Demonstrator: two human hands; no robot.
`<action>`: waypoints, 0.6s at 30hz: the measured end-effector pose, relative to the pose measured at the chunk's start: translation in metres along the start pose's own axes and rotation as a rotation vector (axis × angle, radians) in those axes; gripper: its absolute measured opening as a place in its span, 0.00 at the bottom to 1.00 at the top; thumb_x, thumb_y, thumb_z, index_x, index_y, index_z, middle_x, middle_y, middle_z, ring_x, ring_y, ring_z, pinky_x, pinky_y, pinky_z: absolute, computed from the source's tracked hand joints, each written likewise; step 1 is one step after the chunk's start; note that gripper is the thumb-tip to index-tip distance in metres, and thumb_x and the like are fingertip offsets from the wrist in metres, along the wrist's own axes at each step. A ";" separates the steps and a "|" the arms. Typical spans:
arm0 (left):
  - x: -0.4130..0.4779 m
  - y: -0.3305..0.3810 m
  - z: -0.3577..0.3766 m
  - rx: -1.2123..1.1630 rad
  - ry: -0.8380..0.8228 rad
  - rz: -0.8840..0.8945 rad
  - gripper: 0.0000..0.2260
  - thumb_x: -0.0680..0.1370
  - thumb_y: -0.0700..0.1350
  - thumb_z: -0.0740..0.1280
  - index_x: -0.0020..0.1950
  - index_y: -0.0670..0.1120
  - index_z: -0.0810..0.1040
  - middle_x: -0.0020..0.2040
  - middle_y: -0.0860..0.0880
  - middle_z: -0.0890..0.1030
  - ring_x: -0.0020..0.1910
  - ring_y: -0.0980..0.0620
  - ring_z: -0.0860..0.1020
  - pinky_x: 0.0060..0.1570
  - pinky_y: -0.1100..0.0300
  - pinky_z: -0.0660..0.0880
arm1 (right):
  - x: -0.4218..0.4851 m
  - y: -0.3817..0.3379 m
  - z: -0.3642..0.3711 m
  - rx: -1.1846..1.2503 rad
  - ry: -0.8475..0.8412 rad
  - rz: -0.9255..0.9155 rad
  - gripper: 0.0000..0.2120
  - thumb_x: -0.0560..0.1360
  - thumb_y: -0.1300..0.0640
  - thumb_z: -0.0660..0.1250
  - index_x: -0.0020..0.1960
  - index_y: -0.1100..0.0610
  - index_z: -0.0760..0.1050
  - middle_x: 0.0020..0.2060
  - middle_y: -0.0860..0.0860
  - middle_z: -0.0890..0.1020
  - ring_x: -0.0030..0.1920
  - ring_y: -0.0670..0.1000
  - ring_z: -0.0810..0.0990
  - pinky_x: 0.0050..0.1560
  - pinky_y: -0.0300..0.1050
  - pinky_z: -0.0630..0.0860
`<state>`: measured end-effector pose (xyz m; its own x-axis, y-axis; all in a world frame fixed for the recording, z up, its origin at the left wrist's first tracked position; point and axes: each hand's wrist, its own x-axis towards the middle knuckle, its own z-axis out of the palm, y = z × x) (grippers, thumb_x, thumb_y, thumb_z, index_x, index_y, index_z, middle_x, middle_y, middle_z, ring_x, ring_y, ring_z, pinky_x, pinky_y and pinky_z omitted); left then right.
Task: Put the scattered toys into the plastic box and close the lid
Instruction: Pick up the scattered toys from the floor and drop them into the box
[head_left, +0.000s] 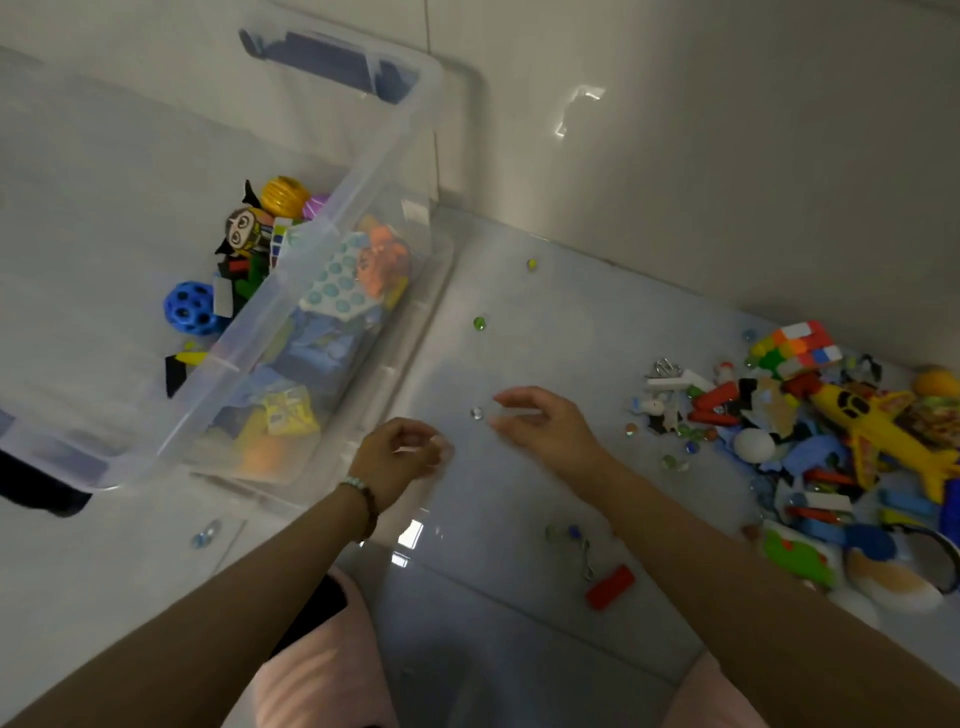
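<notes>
A clear plastic box (332, 218) stands open at the left, holding several toys such as a blue holed ball (188, 307) and a yellow ball (284, 195). A heap of scattered toys (810, 431) lies on the floor at the right, with a yellow toy plane (878, 421) and a colour cube (797, 345). Loose marbles dot the floor; one clear marble (476, 413) lies just left of my right hand (545, 423), whose fingers are spread and empty. My left hand (397, 457) hovers beside the box's near corner, fingers curled; whether it holds something I cannot see.
A green marble (479, 322) and a yellow marble (531, 264) lie farther out on the glossy grey floor. A red block (610, 586) and a small metal piece (587, 558) lie near my right forearm. Blue marbles (205, 535) rest in front of the box. A wall rises behind.
</notes>
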<state>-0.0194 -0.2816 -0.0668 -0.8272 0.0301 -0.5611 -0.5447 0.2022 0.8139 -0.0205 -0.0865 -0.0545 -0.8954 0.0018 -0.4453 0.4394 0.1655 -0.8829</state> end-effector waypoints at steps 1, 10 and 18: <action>-0.003 0.003 -0.003 -0.083 -0.013 -0.021 0.07 0.74 0.32 0.67 0.42 0.43 0.75 0.40 0.43 0.77 0.28 0.60 0.80 0.31 0.68 0.78 | 0.007 -0.003 0.012 0.019 0.003 0.012 0.12 0.70 0.58 0.73 0.53 0.52 0.78 0.52 0.52 0.79 0.46 0.49 0.79 0.46 0.37 0.76; -0.014 0.002 -0.018 -0.435 -0.056 -0.195 0.06 0.76 0.30 0.62 0.45 0.40 0.74 0.43 0.43 0.79 0.30 0.57 0.82 0.33 0.68 0.78 | 0.040 0.017 0.052 -0.337 0.195 0.007 0.09 0.68 0.64 0.73 0.48 0.62 0.81 0.41 0.52 0.78 0.41 0.48 0.76 0.47 0.39 0.73; -0.020 0.008 -0.032 -0.796 -0.167 -0.508 0.22 0.83 0.52 0.51 0.49 0.37 0.76 0.46 0.41 0.79 0.37 0.48 0.83 0.35 0.62 0.81 | -0.001 -0.019 0.073 -0.040 -0.168 0.029 0.08 0.70 0.63 0.73 0.48 0.60 0.79 0.36 0.51 0.82 0.27 0.41 0.78 0.25 0.34 0.69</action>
<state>-0.0117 -0.3121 -0.0440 -0.4698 0.2738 -0.8392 -0.8179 -0.4927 0.2972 -0.0231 -0.1620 -0.0479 -0.8561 -0.1571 -0.4923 0.4589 0.2070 -0.8640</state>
